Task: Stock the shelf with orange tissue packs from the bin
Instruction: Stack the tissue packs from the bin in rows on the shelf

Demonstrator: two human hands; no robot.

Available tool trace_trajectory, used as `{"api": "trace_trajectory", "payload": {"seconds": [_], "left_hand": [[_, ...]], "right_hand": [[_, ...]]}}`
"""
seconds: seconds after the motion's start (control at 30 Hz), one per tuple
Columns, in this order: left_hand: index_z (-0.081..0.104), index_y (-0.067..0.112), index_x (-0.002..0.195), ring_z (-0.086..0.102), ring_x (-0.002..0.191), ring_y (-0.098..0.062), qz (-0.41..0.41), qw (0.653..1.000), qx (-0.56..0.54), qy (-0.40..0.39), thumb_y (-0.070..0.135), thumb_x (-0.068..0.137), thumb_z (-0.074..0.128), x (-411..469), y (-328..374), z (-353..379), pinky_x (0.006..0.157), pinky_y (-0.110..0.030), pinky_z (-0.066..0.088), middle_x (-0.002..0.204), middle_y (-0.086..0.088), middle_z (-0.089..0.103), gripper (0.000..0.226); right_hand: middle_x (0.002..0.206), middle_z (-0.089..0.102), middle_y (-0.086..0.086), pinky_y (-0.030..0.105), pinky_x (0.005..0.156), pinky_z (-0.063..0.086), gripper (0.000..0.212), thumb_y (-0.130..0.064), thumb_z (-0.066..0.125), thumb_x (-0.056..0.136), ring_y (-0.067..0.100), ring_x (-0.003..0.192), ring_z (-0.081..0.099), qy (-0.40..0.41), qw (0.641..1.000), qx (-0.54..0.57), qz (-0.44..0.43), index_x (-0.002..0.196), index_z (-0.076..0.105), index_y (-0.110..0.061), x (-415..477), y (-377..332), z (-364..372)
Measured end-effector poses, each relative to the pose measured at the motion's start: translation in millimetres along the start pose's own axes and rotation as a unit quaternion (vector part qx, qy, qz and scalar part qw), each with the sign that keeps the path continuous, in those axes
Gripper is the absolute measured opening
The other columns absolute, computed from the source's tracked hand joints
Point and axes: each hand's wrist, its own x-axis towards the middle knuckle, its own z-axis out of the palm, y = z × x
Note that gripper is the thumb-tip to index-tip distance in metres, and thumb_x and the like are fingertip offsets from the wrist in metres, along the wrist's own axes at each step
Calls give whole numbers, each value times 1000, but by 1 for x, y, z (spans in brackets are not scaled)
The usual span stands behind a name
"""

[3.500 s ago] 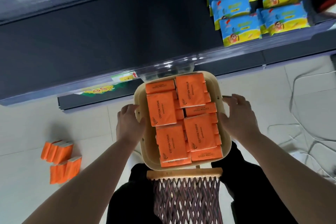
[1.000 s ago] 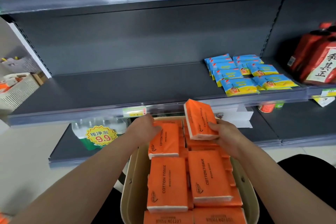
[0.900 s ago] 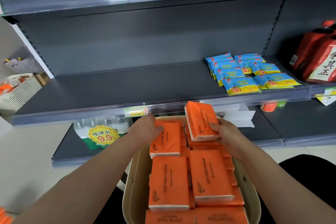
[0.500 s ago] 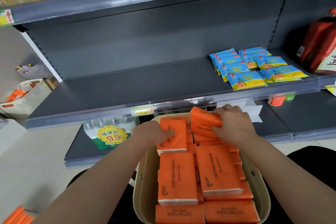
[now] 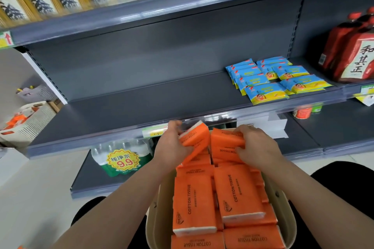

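A beige bin (image 5: 287, 216) in front of me is packed with several orange tissue packs (image 5: 192, 208) marked COTTON TISSUE. My left hand (image 5: 172, 145) grips one orange pack (image 5: 195, 138), tilted up above the bin's far end. My right hand (image 5: 257, 147) grips two stacked orange packs (image 5: 225, 143) at the bin's far right. Both hands are just below the front lip of the dark grey shelf (image 5: 131, 107), whose left and middle part is bare.
Blue and yellow packets (image 5: 269, 81) lie on the shelf's right part, with red bottles (image 5: 352, 56) further right. A bottled water pack with a 9.9 sticker (image 5: 123, 159) sits on the lower shelf. A white crate (image 5: 26, 121) stands on the floor at left.
My left hand has lifted and tilted its orange pack up out of the bin. My right hand has closed over a second pack beneath the one it held.
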Motion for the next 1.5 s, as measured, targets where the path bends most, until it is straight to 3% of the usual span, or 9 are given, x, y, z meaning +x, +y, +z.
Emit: {"api": "trace_trajectory", "payload": {"seconds": [0.3, 0.43, 0.53, 0.67, 0.8, 0.97, 1.17, 1.33, 1.5], "left_hand": [[38, 26, 135, 60, 96, -16, 20, 993, 105, -57, 22, 75, 76, -4, -10, 3, 76, -29, 52, 113, 3, 61, 71], [55, 14, 113, 62, 92, -21, -101, 990, -92, -14, 37, 89, 61, 6, -11, 1, 84, -36, 52, 103, -3, 64, 34], [57, 14, 86, 59, 79, -18, -122, 981, 90, -122, 46, 96, 42, 6, -11, -4, 80, -33, 49, 85, -2, 61, 37], [36, 19, 139, 41, 126, -25, 19, 949, 310, -55, 15, 89, 50, 8, -9, -4, 97, -41, 45, 137, -6, 45, 52], [15, 33, 150, 16, 143, -22, 241, 880, 375, -164, -2, 82, 49, 27, 1, 1, 110, -44, 34, 158, 5, 16, 84], [12, 24, 152, 28, 141, -28, 132, 893, 333, -273, 14, 89, 55, 54, -2, 14, 112, -40, 31, 156, -6, 25, 77], [29, 11, 145, 52, 120, -28, -29, 901, 353, -252, 58, 83, 60, 53, -11, -4, 98, -38, 45, 137, -10, 50, 84], [20, 23, 150, 32, 137, -25, 80, 928, 232, -280, 33, 84, 69, 46, -20, -4, 112, -36, 30, 152, -6, 27, 83], [55, 20, 126, 45, 115, -26, 68, 906, 326, -263, 66, 59, 77, 47, -25, -11, 94, -38, 44, 123, -7, 48, 83]], "right_hand": [[127, 50, 2, 36, 92, 46, 47, -29, 61, 88, 21, 119, 46, -20, 999, 30, -10, 132, 45, -23, -1, 4, 2], [122, 55, 2, 35, 86, 49, 44, -33, 62, 87, 21, 109, 54, 8, 998, 61, 15, 128, 49, -22, -2, 5, 1], [122, 56, -1, 37, 83, 51, 45, -39, 58, 89, 20, 107, 57, 6, 998, 46, 33, 128, 46, -22, -2, 5, 0], [122, 55, -2, 38, 83, 50, 42, -38, 56, 90, 19, 111, 54, 23, 999, 31, 32, 128, 46, -24, -1, 4, 1], [127, 52, 1, 37, 88, 46, 44, -33, 56, 90, 20, 118, 47, 25, 999, 23, 29, 131, 44, -21, 2, 2, 5], [127, 51, 1, 36, 91, 45, 44, -33, 56, 90, 20, 119, 45, 25, 999, 28, 28, 131, 44, -21, 2, 5, 7], [126, 52, 0, 35, 89, 45, 46, -35, 56, 90, 19, 117, 47, 29, 999, 36, 26, 132, 43, -23, 0, 5, 8], [129, 50, 2, 39, 98, 43, 45, -31, 57, 90, 21, 120, 44, 34, 999, 24, 7, 133, 43, -23, -3, 0, 12], [129, 48, 2, 39, 98, 43, 46, -26, 57, 90, 21, 121, 42, 37, 999, 28, 9, 134, 44, -22, -6, 0, 9]]}}
